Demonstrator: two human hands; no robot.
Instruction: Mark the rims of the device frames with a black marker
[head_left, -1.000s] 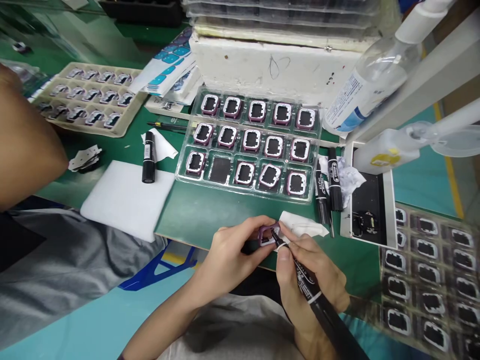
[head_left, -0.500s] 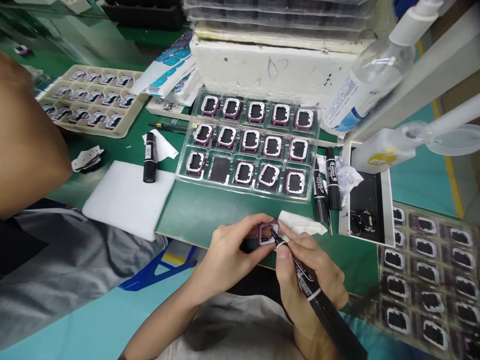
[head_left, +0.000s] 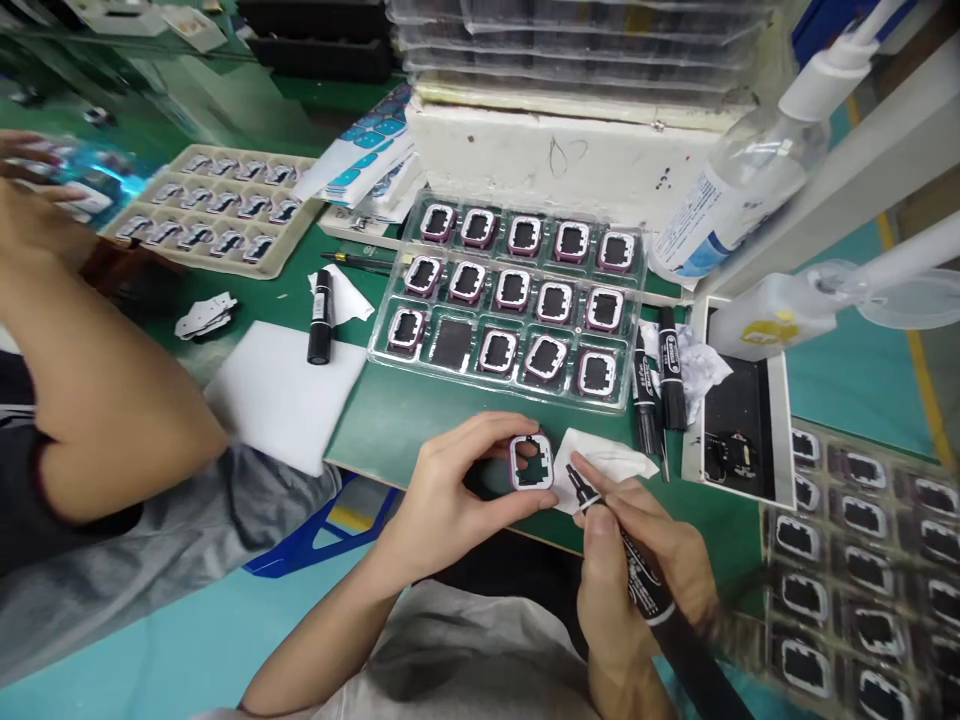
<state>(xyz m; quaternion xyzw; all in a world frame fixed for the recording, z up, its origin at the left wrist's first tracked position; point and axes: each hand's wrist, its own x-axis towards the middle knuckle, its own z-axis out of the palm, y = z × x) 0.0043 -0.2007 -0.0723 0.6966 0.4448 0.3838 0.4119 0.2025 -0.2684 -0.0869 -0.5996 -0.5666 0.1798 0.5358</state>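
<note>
The green worktop (head_left: pixel 420 412) carries a clear tray (head_left: pixel 480 378) of purple-and-white square frames, with one pocket in its nearest row free of a frame. On the near side of the tray, the person's left hand (head_left: pixel 450 490) pinches a single frame (head_left: pixel 514 468) by its edges, while the right hand (head_left: pixel 679 545) grips a black marker (head_left: pixel 643 578), its tip apart from that frame. A white tissue (head_left: pixel 604 450) lies just beyond these hands, near the tray. Left of the tray are a white foam sheet (head_left: pixel 285 400), a capped pen (head_left: pixel 320 318) and, farther off, a beige tray (head_left: pixel 279 262); a co-worker's arm (head_left: pixel 112 370) crosses that side. Behind the tray stands a scuffed white block (head_left: pixel 540 150); a spray bottle (head_left: pixel 697 215) is to its right. Blue-green floor (head_left: pixel 172 630) shows below the worktop.
</note>
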